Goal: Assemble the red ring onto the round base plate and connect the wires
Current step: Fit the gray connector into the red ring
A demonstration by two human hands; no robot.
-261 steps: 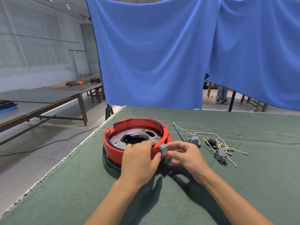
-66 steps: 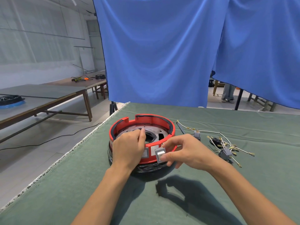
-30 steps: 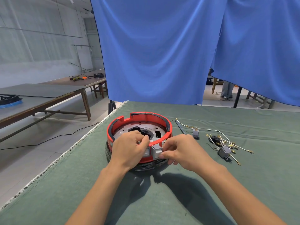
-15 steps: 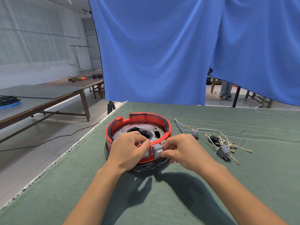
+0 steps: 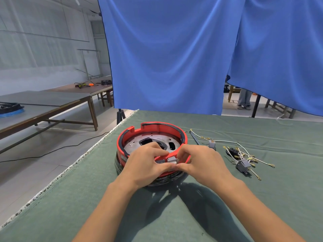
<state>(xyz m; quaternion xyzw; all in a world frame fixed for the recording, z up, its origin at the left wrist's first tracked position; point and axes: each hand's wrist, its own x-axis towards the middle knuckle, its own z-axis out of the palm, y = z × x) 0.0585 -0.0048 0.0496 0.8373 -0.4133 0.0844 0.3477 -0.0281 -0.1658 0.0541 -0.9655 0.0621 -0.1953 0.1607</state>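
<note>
The red ring (image 5: 150, 127) sits on the round metal base plate (image 5: 134, 143), stacked over a dark lower part on the green table. My left hand (image 5: 143, 165) grips the ring's near wall, fingers curled over its rim. My right hand (image 5: 201, 161) pinches a small grey connector block (image 5: 172, 159) against the outside of that wall. Loose white wires with gold terminals (image 5: 251, 158) lie to the right, with two more grey blocks (image 5: 243, 165) (image 5: 211, 144) among them.
The green cloth table (image 5: 262, 198) ends at a frayed left edge (image 5: 70, 170). Blue curtains (image 5: 166, 58) hang behind it. Brown workbenches (image 5: 52, 100) stand at the left. A person's legs (image 5: 243, 99) show beyond the curtain gap.
My right hand has brought the grey block in against the ring's near wall, and both thumbs now meet below it. The left hand stays on the rim.
</note>
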